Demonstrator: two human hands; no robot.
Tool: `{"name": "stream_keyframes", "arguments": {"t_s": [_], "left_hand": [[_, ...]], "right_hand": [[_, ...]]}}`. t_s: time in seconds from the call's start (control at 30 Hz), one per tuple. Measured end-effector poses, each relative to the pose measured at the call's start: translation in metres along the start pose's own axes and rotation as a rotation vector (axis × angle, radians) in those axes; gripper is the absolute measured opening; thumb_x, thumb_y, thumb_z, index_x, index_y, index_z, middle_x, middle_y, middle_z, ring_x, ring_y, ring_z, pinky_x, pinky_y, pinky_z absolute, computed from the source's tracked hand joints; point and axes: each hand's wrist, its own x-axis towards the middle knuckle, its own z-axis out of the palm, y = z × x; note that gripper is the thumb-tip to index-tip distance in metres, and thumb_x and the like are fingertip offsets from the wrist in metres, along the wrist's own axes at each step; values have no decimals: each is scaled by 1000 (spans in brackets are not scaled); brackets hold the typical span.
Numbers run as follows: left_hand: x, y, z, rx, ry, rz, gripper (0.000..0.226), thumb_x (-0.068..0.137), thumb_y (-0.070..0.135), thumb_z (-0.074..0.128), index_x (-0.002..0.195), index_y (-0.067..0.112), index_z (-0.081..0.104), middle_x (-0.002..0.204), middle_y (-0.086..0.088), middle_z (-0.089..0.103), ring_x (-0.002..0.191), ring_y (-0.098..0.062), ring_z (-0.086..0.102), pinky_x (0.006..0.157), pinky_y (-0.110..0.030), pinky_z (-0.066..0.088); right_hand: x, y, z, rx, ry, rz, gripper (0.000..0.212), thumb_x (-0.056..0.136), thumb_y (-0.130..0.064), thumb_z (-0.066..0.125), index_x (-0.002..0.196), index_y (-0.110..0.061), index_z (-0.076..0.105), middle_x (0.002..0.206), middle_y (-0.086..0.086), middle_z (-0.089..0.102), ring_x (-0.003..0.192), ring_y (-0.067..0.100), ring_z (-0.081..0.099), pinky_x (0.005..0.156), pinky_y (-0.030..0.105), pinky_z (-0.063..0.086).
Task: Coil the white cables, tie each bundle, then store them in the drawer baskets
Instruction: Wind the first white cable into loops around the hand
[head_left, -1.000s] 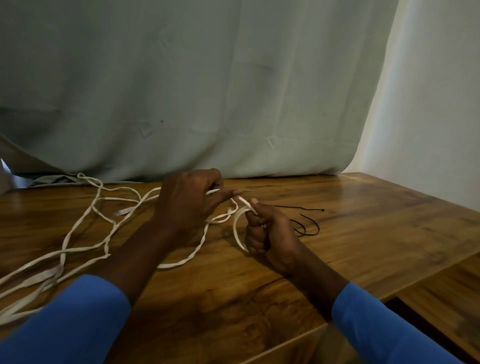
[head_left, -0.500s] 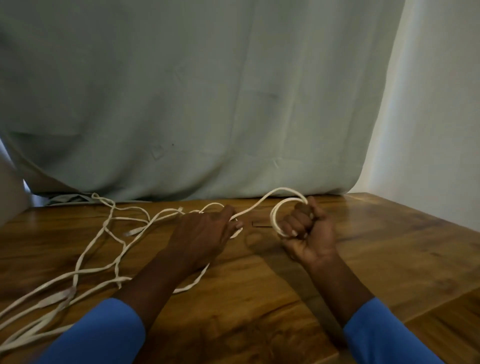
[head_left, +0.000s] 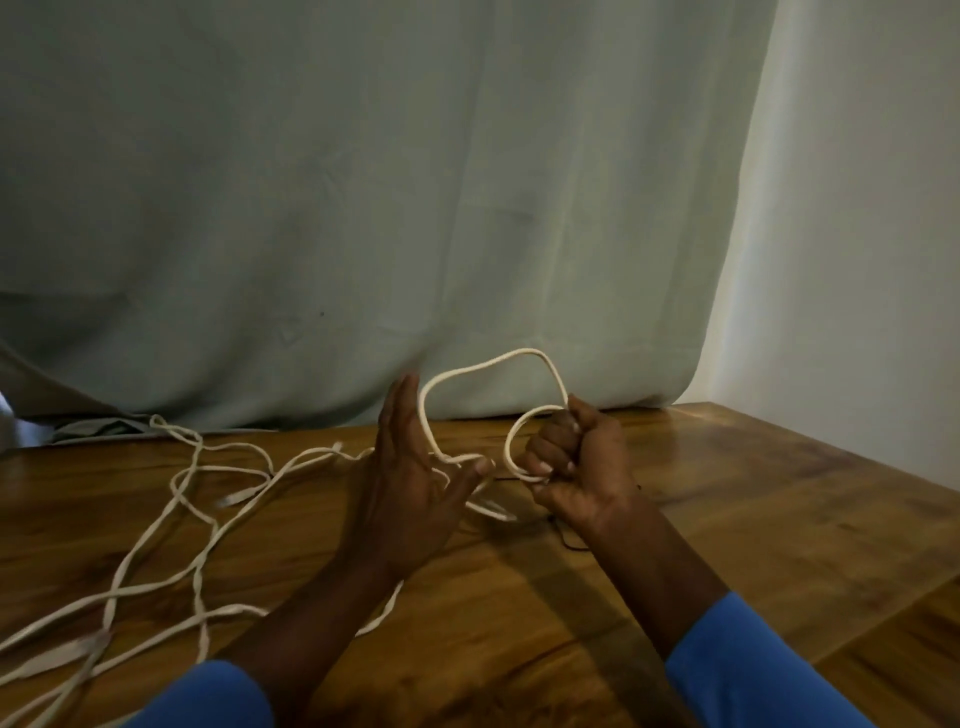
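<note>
A: Where's the white cable (head_left: 511, 354) being held?

B: A small coil is gripped in the fisted right hand (head_left: 576, 467). A loop is draped over the straight-fingered left hand (head_left: 410, 467). The slack's sprawled across the table (head_left: 779, 519) toward 9 o'clock.

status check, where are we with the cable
Left hand open, white cable crossing it. Right hand grips small coils. Rest loose on table; thin black cord under right hand.
</note>
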Motion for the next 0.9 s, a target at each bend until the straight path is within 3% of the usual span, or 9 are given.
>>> {"name": "stream_keyframes", "arguments": {"t_s": [0.1, 0.17, 0.23, 0.3, 0.4, 0.47, 0.57, 0.77, 0.9], "left_hand": [[4, 4, -1, -322, 103, -190, 62, 105, 20, 57, 157, 38, 28, 121, -1, 73, 109, -12, 70, 85, -18, 55], [7, 4, -3, -445, 161, -294, 52, 108, 9, 47, 150, 37, 36, 81, 0, 73, 73, -14, 69, 67, -33, 57], [8, 1, -9, -288, 136, -278, 51, 107, 7, 44, 149, 35, 36, 62, 1, 61, 53, -10, 56, 54, -34, 47], [8, 1, -16, 90, -50, -158, 56, 107, 13, 45, 156, 31, 25, 63, 3, 59, 49, -7, 54, 48, -24, 41], [10, 2, -24, 550, -344, -107, 59, 106, 22, 49, 158, 25, 22, 96, 1, 69, 78, -12, 66, 61, -23, 45], [10, 3, -26, 718, -494, -101, 54, 105, 24, 46, 156, 26, 29, 123, -2, 66, 104, -19, 66, 78, -31, 50], [7, 2, -32, 827, -580, -37, 50, 103, 32, 41, 153, 33, 35, 136, 0, 62, 119, -23, 62, 94, -37, 47], [11, 11, -40, 834, -563, 193, 27, 98, 45, 40, 111, 34, 61, 104, 11, 63, 83, -8, 47, 74, -29, 36], [8, 29, -39, 911, -633, 313, 34, 98, 50, 37, 106, 31, 64, 96, 4, 65, 77, -13, 45, 66, -35, 32]], "right_hand": [[-4, 16, 6, -20, -13, 47, 58, 104, -30, 34, 46, -22, 32, 37, -7, 20, 27, 8, 20, 44, 19, 15], [-5, 23, 9, -5, -14, 64, 57, 103, -31, 35, 47, -22, 33, 37, -7, 20, 27, 8, 21, 45, 20, 15], [-5, 25, 14, 54, -30, 57, 57, 103, -31, 35, 47, -21, 34, 38, -7, 21, 28, 8, 22, 44, 20, 17], [-4, 19, 23, 130, -40, 2, 54, 102, -30, 35, 49, -21, 34, 39, -7, 22, 29, 9, 22, 43, 20, 22], [2, 3, 39, 185, -5, -113, 53, 103, -31, 34, 51, -22, 34, 41, -6, 21, 31, 10, 21, 44, 20, 25], [7, -8, 47, 210, 10, -179, 54, 104, -32, 32, 51, -22, 33, 41, -6, 21, 31, 10, 21, 45, 20, 26], [15, -24, 55, 225, 55, -274, 57, 104, -33, 31, 48, -22, 32, 40, -6, 21, 31, 10, 22, 47, 21, 24], [37, -49, 52, -11, 342, -552, 51, 109, -34, 35, 60, -20, 32, 42, -5, 27, 32, 13, 24, 49, 27, 26], [44, -43, 34, -243, 420, -560, 48, 109, -31, 38, 63, -20, 35, 43, -5, 32, 35, 12, 30, 50, 31, 27]]}}
